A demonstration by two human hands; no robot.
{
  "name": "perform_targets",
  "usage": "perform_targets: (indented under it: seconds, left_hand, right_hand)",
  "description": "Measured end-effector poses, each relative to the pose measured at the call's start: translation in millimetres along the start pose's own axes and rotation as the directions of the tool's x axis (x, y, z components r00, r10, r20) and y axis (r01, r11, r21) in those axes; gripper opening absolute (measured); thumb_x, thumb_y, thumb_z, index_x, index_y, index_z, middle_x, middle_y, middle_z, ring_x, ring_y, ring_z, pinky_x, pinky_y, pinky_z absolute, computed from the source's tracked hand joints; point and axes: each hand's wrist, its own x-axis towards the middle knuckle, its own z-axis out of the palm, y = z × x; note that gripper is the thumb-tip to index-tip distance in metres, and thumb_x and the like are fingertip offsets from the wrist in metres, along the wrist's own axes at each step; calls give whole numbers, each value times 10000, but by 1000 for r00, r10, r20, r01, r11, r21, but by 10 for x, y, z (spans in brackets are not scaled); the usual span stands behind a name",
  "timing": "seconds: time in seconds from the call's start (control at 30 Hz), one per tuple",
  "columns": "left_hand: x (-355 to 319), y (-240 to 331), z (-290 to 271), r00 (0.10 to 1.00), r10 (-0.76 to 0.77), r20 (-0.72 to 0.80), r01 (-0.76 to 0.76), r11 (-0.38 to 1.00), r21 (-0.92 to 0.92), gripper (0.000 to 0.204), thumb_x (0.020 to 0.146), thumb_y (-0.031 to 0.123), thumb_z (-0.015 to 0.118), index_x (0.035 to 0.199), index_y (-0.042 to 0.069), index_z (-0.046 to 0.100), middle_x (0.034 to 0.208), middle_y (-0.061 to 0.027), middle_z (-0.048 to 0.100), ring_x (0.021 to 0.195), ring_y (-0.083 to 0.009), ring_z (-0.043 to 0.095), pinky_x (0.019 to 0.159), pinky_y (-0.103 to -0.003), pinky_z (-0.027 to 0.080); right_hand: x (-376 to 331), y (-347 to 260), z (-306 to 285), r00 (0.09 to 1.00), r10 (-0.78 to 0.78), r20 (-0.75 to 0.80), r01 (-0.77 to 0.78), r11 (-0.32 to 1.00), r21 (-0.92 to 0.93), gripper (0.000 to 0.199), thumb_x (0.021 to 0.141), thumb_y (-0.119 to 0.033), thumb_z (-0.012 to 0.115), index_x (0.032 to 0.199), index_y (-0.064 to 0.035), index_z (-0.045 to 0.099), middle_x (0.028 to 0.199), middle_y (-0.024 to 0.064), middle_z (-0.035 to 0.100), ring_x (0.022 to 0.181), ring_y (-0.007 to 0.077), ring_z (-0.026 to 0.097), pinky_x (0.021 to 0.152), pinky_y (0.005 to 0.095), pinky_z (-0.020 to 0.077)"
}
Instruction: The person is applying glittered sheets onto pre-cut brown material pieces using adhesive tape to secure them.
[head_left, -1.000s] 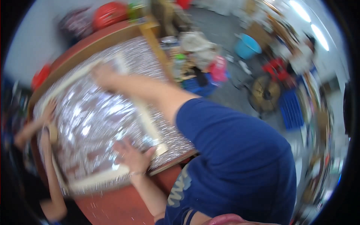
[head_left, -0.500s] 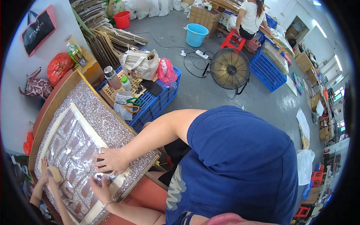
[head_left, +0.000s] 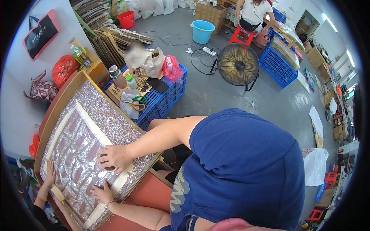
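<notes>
A large glittery silver board (head_left: 115,119) lies in a wooden frame on a red table. On it sits a cream-edged shiny sheet (head_left: 77,154) with rows of reddish-brown rectangles. My right hand (head_left: 113,157) rests on the sheet's near corner, fingers curled over a small dark round thing (head_left: 109,168). My left hand (head_left: 103,193) presses flat on the sheet's lower edge, fingers spread. Another person's hand (head_left: 49,173) lies on the sheet's far side, and that person's other hand holds a tan block (head_left: 58,192).
A blue crate (head_left: 162,100) beside the table holds scissors (head_left: 138,103), bottles and a metal flask (head_left: 115,75). A floor fan (head_left: 238,64), a blue bucket (head_left: 203,31), a red bucket (head_left: 126,19) and stacked cardboard stand beyond. A person sits on a red stool (head_left: 241,36).
The view has swung and steadied. My right arm has drawn back from the board's far side to its near corner. My left hand stays on the lower edge.
</notes>
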Motion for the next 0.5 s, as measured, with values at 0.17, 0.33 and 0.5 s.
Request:
perform_targets:
  seconds: [0.17,0.33,0.5]
  left_hand:
    - [6,-4,-2,1000,-7,-4,7,1000,7,868,839,617,516,1462,88,224,1528,-200,140,1376,-480,123,1049,-659,157]
    - [39,-10,21,1000,6,-11,-6,1000,10,865,845,605,519,1463,81,217,1532,-193,129,1378,-483,109,1047,-664,152]
    - [16,31,10,1000,1,-1,-1,1000,15,865,848,607,513,1464,78,213,1535,-190,120,1383,-481,88,1048,-667,141]
  right_hand:
    - [24,-10,38,1000,10,-12,-10,1000,6,642,624,-428,751,1179,-151,588,1300,87,514,1189,348,436,869,454,416]
    - [11,-4,49,1000,31,-5,-31,1000,-6,657,624,-438,751,1191,-150,585,1308,88,506,1199,355,426,873,459,412]
    - [12,12,70,998,43,38,-43,999,12,619,663,-440,708,1202,-157,599,1340,90,496,1224,358,412,919,459,391]
